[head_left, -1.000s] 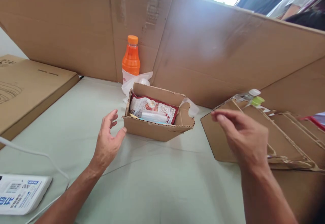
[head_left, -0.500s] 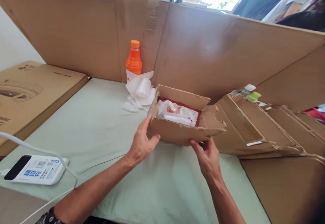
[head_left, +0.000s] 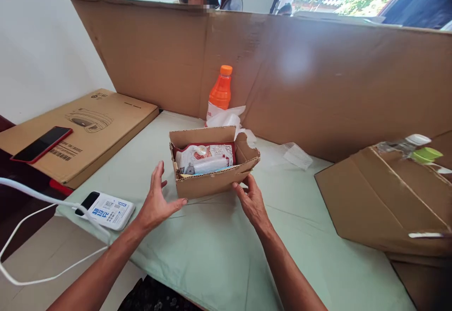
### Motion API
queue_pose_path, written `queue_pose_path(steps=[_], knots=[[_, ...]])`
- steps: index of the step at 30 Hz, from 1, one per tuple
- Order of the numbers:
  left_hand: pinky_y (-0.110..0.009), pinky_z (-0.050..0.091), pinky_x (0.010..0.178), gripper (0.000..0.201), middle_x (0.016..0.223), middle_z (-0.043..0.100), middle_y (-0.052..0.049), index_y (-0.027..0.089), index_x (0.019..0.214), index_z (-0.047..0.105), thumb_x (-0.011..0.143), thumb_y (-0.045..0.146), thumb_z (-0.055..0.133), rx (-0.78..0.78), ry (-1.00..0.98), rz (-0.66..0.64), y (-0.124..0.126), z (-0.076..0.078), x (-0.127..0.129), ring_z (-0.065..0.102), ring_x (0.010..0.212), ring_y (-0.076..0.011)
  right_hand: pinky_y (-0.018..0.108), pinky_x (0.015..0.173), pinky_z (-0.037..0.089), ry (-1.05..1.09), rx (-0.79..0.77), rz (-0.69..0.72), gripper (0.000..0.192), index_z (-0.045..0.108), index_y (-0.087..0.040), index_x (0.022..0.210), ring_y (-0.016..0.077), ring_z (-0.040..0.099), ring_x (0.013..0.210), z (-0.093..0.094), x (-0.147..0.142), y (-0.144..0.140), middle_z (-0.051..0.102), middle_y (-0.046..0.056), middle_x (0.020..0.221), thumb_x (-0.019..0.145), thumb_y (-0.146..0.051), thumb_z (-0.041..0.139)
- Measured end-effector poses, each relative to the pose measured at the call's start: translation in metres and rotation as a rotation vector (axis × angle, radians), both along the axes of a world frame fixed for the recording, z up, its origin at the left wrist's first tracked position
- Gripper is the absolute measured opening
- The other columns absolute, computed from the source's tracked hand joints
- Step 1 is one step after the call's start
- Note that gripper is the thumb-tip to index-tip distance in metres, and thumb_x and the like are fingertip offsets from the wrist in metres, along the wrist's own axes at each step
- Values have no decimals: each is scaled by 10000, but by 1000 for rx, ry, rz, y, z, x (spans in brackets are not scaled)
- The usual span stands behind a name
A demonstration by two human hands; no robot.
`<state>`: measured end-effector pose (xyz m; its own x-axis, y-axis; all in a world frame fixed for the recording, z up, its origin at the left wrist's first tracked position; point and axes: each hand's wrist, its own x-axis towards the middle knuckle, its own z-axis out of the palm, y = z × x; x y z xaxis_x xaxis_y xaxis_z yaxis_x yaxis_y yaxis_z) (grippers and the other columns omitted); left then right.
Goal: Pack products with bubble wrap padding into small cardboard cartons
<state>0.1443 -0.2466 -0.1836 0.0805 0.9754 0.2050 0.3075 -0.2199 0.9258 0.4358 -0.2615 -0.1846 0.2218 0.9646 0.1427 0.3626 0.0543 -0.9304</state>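
Cardboard box [head_left: 203, 186], just one, lies ahead between the left hand [head_left: 157, 203], spread, holding nothing, and the right hand [head_left: 252, 203], touching the box's corner, grip unclear (one bottle [head_left: 220, 94] stands farther beyond).

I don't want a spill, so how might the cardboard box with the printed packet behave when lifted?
The cardboard box may flex a little, as its walls look thin and one end is notched and ragged. The printed packet and clear plastic item could slide if it tilts, since the top is open. Flat sides make rolling unlikely.
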Motion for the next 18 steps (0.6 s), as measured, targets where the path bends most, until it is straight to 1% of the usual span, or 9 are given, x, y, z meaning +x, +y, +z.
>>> queue_pose_path(steps=[1, 3, 4, 6, 8, 10, 14, 16, 18], knots=[[-567, 419, 1121, 1243, 1667, 151, -164, 323, 1598, 88, 644, 523, 859, -44, -39, -58, 9, -2, 0, 250, 1517, -382, 375, 827, 545, 10, -21, -7, 547, 545, -205, 1257, 254, 623, 1070, -2, -2, -2, 667, 113, 1203, 853, -568, 609], [-559, 428, 1118, 1314, 1660, 180, -175, 308, 1604, 56, 605, 527, 880, -101, -124, -173, 26, -5, 2, 270, 1510, -386, 370, 809, 550, 28, -39, -19, 558, 541, -205, 1258, 248, 624, 1039, -6, -5, -5, 661, 113, 1195, 850, -578, 613], [-555, 432, 1117, 1323, 1652, 205, -180, 293, 1605, 68, 592, 523, 887, -110, -161, -212, 33, -6, 2, 279, 1505, -387, 370, 815, 552, 38, -35, -29, 562, 540, -204, 1261, 247, 623, 1036, -8, -7, -5, 657, 113, 1202, 849, -578, 618], [-559, 425, 1123, 1324, 1635, 241, -187, 263, 1603, 115, 566, 508, 902, -108, -192, -241, 43, -6, -2, 287, 1498, -392, 369, 838, 553, 57, -18, -40, 565, 541, -204, 1265, 248, 622, 1052, -10, -13, -1, 651, 114, 1223, 845, -572, 627], [-565, 412, 1134, 1323, 1628, 244, -188, 252, 1599, 141, 552, 496, 912, -111, -171, -237, 48, -5, -14, 284, 1495, -394, 365, 855, 553, 70, 2, -31, 564, 552, -206, 1258, 250, 622, 1066, -12, -21, 8, 655, 109, 1221, 836, -571, 639], [-565, 423, 1126, 1335, 1625, 231, -182, 261, 1600, 130, 546, 495, 916, -125, -141, -226, 52, -3, -31, 273, 1496, -396, 357, 867, 549, 83, 16, 22, 556, 557, -206, 1259, 246, 623, 1074, -14, -32, 21, 661, 103, 1216, 841, -565, 636], [-538, 510, 1049, 1343, 1598, 269, -186, 278, 1599, 89, 558, 454, 920, -132, -150, -190, 59, 0, -61, 311, 1473, -401, 354, 887, 530, 100, 41, 131, 561, 525, -201, 1319, 238, 614, 1103, -18, -58, 53, 647, 106, 1270, 869, -525, 611], [-513, 560, 982, 1316, 1571, 315, -192, 278, 1591, 109, 563, 430, 918, -131, -166, -145, 62, 1, -67, 364, 1439, -400, 364, 903, 521, 105, 64, 138, 580, 513, -195, 1344, 247, 597, 1139, -20, -68, 70, 634, 115, 1299, 869, -515, 606], [-484, 599, 904, 1267, 1544, 353, -191, 270, 1571, 166, 558, 422, 912, -119, -163, -60, 65, 1, -68, 405, 1404, -398, 380, 940, 511, 128, 92, 150, 607, 500, -190, 1370, 259, 573, 1192, -21, -78, 86, 615, 124, 1335, 868, -515, 598]])
